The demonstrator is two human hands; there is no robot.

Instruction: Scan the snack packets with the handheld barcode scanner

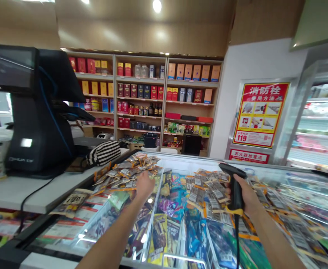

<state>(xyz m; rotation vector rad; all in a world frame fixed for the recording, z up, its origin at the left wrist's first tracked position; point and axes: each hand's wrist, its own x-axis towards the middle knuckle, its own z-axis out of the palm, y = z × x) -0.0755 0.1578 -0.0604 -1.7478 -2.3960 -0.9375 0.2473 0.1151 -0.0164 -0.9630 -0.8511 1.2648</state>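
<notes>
Gripping a black scanner point(236, 192) by its handle, the right hand point(246, 194) holds it over a pile of small packets point(210, 188) on the glass-topped freezer point(188, 163); a cord point(237, 237) hangs below; the left hand point(145, 185) is at a second heap point(123, 172), near a striped bag point(105, 152); whether it holds anything, I cannot tell.

A retail shop is seen at its checkout, where a black point-of-sale terminal point(36, 127) stands on a white counter point(18, 192) at near left and a barcode scanner point(236, 192) is held over a glass-topped display case point(192, 163) filled with colorful bagged goods point(158, 237), with loose packets point(216, 188) piled on top; shelves point(193, 83) along the far wall carry rows of boxes point(188, 72) and dark bottles point(151, 109), while a red-and-yellow fire hydrant sign point(260, 114) hangs at right beside brightly lit, stocked shelving point(321, 153) at far right
</notes>
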